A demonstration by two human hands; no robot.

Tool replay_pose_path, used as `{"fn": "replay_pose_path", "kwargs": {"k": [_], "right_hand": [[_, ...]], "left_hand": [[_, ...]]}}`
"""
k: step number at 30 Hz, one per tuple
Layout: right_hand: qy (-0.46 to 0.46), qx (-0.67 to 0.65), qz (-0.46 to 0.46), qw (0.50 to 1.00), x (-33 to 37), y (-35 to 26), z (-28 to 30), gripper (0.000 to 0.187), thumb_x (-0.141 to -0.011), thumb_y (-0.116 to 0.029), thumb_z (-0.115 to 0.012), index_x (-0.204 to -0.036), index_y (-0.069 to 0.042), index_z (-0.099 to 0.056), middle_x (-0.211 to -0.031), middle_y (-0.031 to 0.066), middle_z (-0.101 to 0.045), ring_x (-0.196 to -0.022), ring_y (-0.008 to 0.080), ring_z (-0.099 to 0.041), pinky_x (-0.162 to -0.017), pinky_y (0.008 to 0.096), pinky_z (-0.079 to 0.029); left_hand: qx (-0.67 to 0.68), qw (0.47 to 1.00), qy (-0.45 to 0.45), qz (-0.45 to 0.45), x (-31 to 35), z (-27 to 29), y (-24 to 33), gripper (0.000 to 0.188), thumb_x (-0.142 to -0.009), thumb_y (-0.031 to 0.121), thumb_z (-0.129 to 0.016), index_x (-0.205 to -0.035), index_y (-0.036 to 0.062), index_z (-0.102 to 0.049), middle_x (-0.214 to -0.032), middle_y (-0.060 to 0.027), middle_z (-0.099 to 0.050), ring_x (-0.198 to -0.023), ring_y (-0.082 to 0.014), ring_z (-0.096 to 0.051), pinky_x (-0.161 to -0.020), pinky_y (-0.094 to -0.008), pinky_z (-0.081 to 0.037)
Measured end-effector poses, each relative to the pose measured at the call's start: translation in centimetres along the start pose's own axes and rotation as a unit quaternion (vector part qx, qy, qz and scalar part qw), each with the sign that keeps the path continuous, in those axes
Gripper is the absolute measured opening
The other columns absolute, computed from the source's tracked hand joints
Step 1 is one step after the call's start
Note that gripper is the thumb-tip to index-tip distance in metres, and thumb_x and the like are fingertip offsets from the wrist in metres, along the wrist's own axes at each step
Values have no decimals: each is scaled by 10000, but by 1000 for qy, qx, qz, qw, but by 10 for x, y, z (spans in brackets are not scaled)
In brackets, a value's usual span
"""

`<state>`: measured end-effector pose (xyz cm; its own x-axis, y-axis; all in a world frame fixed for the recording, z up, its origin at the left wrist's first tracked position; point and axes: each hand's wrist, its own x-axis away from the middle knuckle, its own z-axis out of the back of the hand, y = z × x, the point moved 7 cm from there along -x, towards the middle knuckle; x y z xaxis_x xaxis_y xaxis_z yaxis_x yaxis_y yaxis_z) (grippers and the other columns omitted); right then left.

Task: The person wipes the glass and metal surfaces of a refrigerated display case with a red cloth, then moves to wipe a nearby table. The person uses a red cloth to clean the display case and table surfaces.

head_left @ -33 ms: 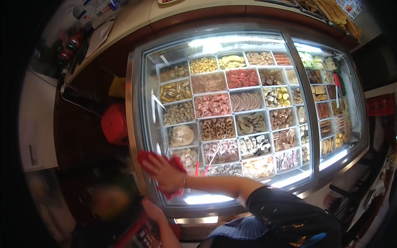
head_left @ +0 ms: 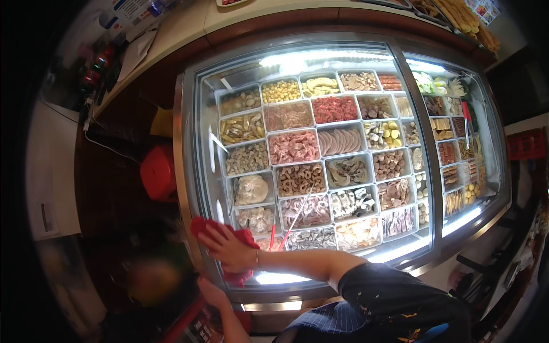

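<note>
My right hand [head_left: 231,250] lies flat, fingers spread, on a red cloth [head_left: 245,237], pressing it to the lower left corner of the glass-topped display case [head_left: 182,171]. My right arm reaches across the near edge of the case. Lower down, my left hand [head_left: 211,291] is beside the case's near left corner; its fingers are mostly hidden. Beneath the glass stand rows of white trays with meats, shrimps [head_left: 349,170], sliced sausage [head_left: 340,140] and other foods. Red-handled tongs [head_left: 272,237] lean in the trays close to my right hand.
A metal bar [head_left: 420,154] divides the case; its right section holds more trays and red-handled tongs [head_left: 466,117]. A red stool [head_left: 158,173] stands left of the case. A pale counter [head_left: 240,17] runs along the far side, with fried dough sticks [head_left: 457,17] at far right.
My right hand and the red cloth have shifted slightly down toward the near edge of the glass. My left hand has stayed about where it was.
</note>
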<state>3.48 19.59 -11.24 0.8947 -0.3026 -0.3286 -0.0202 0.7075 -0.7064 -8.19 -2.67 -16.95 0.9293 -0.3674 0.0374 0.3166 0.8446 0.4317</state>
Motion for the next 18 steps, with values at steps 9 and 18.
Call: {"fn": "replay_pose_path", "kwargs": {"k": [9,18], "right_hand": [[166,310,-161,922,40,206,257,209,-768,-243,-594,-897,-97,-669,-1345,159,-421,-1294,341,-333,-1100,472,-222],[364,582,-469,556,222,377,513,402,-791,-470,-580,-1107,-230,-644,-1342,221,-421,-1237,377,-385,-1013,495,-299]], "left_hand": [[-64,997,45,8,-1,-1,-19,452,-989,327,-347,-1257,-9,-490,-1220,-206,-553,-1090,-339,-541,-931,-378,-417],[-91,994,10,52,2,7,33,476,-979,328,-341,-1218,-46,-512,-1253,-219,-523,-1162,-370,-475,-1009,-418,-337]]}}
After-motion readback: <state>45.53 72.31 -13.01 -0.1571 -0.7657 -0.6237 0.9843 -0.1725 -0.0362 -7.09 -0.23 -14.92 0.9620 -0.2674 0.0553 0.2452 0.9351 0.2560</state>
